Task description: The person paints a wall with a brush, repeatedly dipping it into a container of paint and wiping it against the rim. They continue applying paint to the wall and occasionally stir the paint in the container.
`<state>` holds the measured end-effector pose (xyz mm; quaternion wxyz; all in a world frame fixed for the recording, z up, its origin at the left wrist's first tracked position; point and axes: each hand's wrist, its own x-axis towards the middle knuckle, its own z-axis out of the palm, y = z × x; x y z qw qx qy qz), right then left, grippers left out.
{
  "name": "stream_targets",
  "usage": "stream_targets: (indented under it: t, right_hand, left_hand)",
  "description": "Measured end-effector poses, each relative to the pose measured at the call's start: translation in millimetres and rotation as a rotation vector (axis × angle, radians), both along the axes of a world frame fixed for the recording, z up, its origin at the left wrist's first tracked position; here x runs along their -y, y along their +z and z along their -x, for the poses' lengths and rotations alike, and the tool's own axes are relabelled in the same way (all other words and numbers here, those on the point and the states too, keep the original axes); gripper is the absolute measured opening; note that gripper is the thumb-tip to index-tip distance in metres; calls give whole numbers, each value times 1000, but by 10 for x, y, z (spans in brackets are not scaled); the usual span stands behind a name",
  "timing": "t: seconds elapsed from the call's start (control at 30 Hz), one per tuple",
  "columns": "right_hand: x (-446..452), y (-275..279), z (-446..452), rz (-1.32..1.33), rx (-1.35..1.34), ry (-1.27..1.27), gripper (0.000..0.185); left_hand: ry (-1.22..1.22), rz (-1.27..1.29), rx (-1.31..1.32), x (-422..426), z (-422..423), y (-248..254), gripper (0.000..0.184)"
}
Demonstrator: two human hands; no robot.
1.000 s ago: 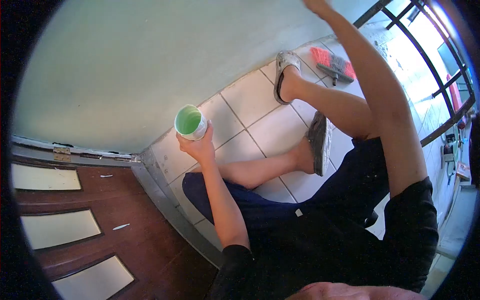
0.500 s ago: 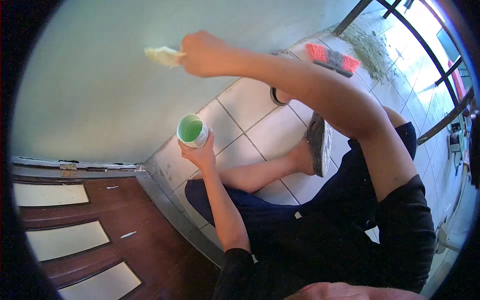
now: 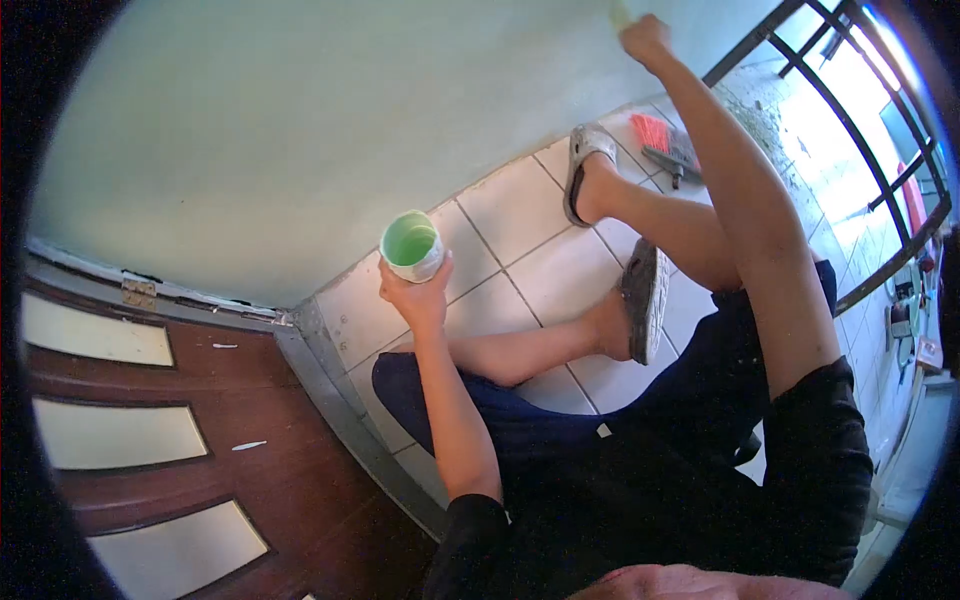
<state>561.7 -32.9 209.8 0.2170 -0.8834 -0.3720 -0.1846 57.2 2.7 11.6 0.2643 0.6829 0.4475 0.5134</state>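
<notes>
My left hand (image 3: 418,298) is wrapped round a white cup (image 3: 413,246) with pale green paint in it, held tilted above the floor tiles. Higher up and to the right, my right hand (image 3: 645,40) grips a paintbrush (image 3: 620,14) close to the pale green wall (image 3: 300,130). Only part of the brush shows at the top edge of the view, blurred. Whether its bristles touch the wall, I cannot tell.
A brown door (image 3: 300,440) with light panels lies at lower left, paint marks on it. My legs rest on white tiles (image 3: 510,205). A red-bristled broom (image 3: 652,133) and a dark metal railing (image 3: 850,110) are at upper right, with grey debris behind.
My right hand has swept the paintbrush along the wall, far to the right and upward. The cup in my left hand appears slightly farther right, and the whole view has shifted a little.
</notes>
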Motion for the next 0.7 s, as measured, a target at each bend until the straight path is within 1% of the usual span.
stream_targets:
  t: [0.03, 0.07, 0.1, 0.13, 0.17, 0.2, 0.27, 0.3, 0.37, 0.43, 0.47, 0.53, 0.57, 0.63, 0.7]
  right_hand:
    - [-89, -137, -142, -182, -86, -136, 28]
    - [-284, -259, -164, -185, -84, -125, 28]
    - [-464, -376, -168, -134, 20, -2, 28]
    - [-609, -453, -22, -3, 169, 84, 27]
    - [-756, -552, 306, 98, 339, 179, 27]
    - [-861, -631, 685, 82, 378, 254, 26]
    - [-955, -753, 1391, -66, 238, 408, 24]
    - [-858, -617, 1799, -148, -111, 374, 24]
    - [-536, -256, 2403, -103, -355, 422, 24]
    - [-395, -133, 2645, -16, -429, 631, 26]
    - [-395, -107, 2694, -10, -426, 628, 26]
    - [-413, -67, 2760, -32, -402, 752, 28]
    - [-540, -143, 2563, -29, -401, 751, 28]
    - [-912, -339, 1886, 43, 258, 735, 33]
    - [-597, 107, 1569, 14, -279, 413, 34]
  left_hand:
    - [-45, -14, -6, 21, -4, 35, 74]
    - [-35, -17, -3, 39, 0, 45, 74]
    - [-46, -20, -14, 56, -15, 49, 74]
    - [-65, -23, -27, 66, -39, 45, 74]
    - [-72, -24, -33, 81, -67, 38, 74]
    - [-78, 23, -7, 100, -99, 29, 75]
    - [-105, 77, 10, 141, -142, -6, 76]
    - [-114, 89, 42, 145, -164, -10, 76]
    - [-131, 96, 80, 118, -186, -31, 76]
    - [-132, 120, 91, 100, -180, -62, 77]
    - [-135, 125, 96, 97, -190, -58, 77]
    - [-97, 111, 81, 95, -188, -28, 76]
    - [-97, 114, 83, 114, -187, 0, 76]
    - [-136, 130, 141, 118, -193, 57, 76]
    - [-116, 128, 98, 121, -166, 46, 77]
